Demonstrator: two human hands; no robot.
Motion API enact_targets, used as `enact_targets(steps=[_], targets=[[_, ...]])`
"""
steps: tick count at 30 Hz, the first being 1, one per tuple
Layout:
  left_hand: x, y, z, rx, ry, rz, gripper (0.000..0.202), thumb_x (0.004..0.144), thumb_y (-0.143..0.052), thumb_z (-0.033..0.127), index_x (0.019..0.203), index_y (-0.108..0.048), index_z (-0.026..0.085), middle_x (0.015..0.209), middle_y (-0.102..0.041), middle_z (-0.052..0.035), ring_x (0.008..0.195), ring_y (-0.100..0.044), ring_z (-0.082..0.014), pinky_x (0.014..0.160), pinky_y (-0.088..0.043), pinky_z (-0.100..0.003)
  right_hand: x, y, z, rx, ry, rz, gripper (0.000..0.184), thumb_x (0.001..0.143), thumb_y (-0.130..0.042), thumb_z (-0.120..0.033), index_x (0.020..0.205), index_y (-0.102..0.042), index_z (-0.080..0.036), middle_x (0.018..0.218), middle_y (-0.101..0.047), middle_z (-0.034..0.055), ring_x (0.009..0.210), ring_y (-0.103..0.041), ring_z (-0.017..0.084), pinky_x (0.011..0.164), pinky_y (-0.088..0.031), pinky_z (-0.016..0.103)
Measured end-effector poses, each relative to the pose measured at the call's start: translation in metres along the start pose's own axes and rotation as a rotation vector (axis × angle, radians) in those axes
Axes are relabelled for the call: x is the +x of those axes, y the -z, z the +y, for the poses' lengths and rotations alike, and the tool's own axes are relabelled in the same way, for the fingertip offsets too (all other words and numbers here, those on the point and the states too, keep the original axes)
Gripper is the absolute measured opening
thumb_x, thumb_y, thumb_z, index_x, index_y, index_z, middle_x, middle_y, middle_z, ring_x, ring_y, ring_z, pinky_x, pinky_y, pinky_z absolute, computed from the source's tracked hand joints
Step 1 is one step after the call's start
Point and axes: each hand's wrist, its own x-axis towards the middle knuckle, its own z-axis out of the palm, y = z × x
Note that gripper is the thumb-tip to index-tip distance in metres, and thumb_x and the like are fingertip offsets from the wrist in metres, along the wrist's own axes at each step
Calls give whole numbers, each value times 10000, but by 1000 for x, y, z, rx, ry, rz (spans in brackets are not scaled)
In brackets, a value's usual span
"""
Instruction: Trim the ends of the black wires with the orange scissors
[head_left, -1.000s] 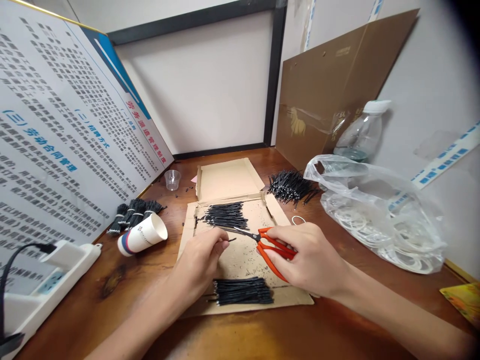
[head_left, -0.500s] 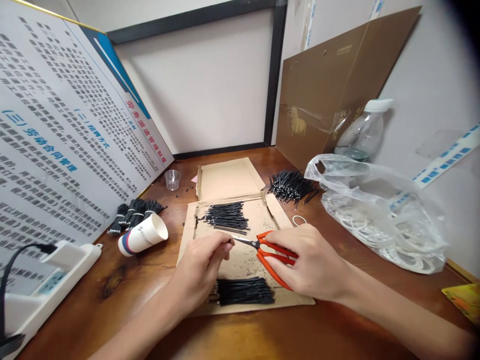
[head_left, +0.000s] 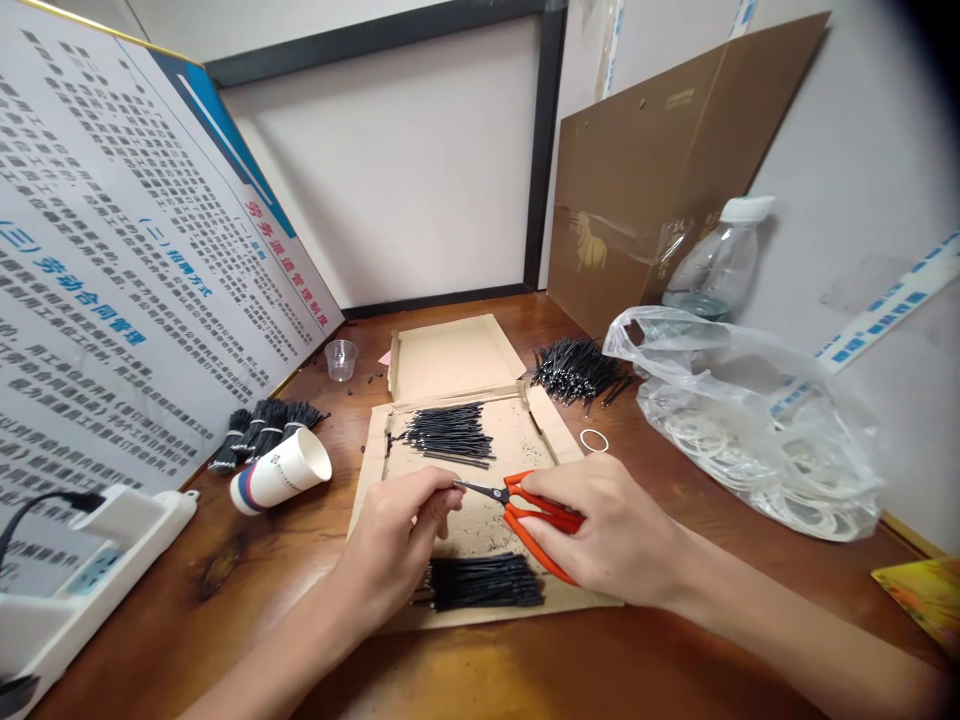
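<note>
My right hand [head_left: 619, 525] grips a pair of orange-handled scissors [head_left: 540, 515], thumb and fingers in the handles. Their dark narrow blades reach left to the fingertips of my left hand [head_left: 405, 525]. Thumb and forefinger of that hand pinch something tiny and dark, mostly hidden. Both hands are above an opened cardboard box [head_left: 480, 525] scattered with small dark clippings. Behind the hands lies a row of short black cables [head_left: 450, 432], and a second bundle of black cables [head_left: 487, 582] lies at the near edge, partly behind my left hand.
A pile of black cables [head_left: 577, 372], a white ring [head_left: 594, 441] and a plastic bag of white bands [head_left: 757, 440] lie to the right, near a bottle [head_left: 716, 265]. Leftward are a tipped paper cup [head_left: 281, 472], tied cable bundles [head_left: 262, 430], a clear cup [head_left: 341, 360] and a power strip [head_left: 112, 560].
The scissors have come slightly nearer my left fingertips, and their handles look a little closer together. The whole view has shifted slightly; the white ring shows more fully.
</note>
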Motion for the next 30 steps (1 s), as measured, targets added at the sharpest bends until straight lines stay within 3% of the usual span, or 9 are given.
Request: enact_targets(steps=[9,17,25,30], targets=[[-1,-1,-1,-48,18,36,142,930,-477,144,853,-596,139,615,-575,24,502,-528,-50,510,-415,-160,-1,2,-1,13,-29,29,199,774,-481,-202,627,-590,-126,477,-442,-39,434,-355,75,464,-271,232],[-1,-2,-2,-21,11,37,132,924,-498,150,845,-603,140,617,-570,23,519,-538,-55,504,-415,-156,0,1,-4,9,-24,-12,222,776,-469,-196,570,-528,-142,470,-406,-49,430,-330,69,465,-259,238],[2,2,-1,50,-34,53,146,919,-486,143,838,-608,141,616,-584,12,529,-534,-80,537,-427,-191,0,2,0,-9,-9,81,209,798,-503,-178,631,-616,-121,476,-477,-35,412,-357,69,459,-293,238],[5,4,-4,194,-98,14,171,910,-468,161,811,-606,152,681,-623,-18,613,-577,-125,566,-447,-219,2,-2,-35,123,-63,171,155,799,-508,-179,760,-647,-126,619,-625,28,496,-528,106,502,-404,242]])
